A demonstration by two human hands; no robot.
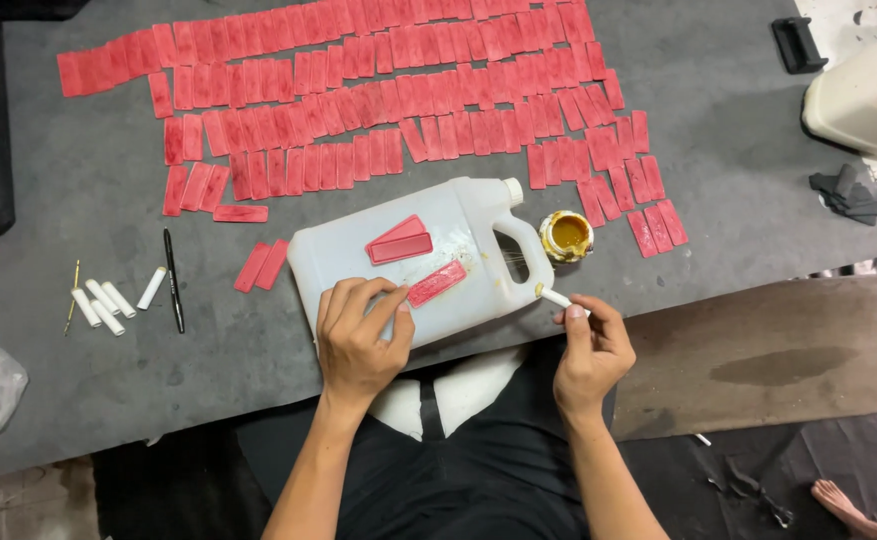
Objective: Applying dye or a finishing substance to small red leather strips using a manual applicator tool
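A white plastic jug [358,255] lies on its side on a dark grey mat [108,350]. My left hand [358,335] rests on its near edge, fingertips touching a red strip [436,283] that lies on the jug. Two more red strips [399,242] lie stacked higher up on the jug. My right hand [588,355] pinches a small white stick [554,296] with a glue-tipped end, held beside the jug's handle. An open tin of yellow glue [566,235] stands just beyond the stick, next to the jug's cap.
Several rows of red strips [378,95] cover the far part of the mat. Two loose strips [261,266] lie left of the jug. White sticks [103,303] and a black pen [173,280] lie at the left. A white container [863,100] stands far right. A bare foot [843,500] shows bottom right.
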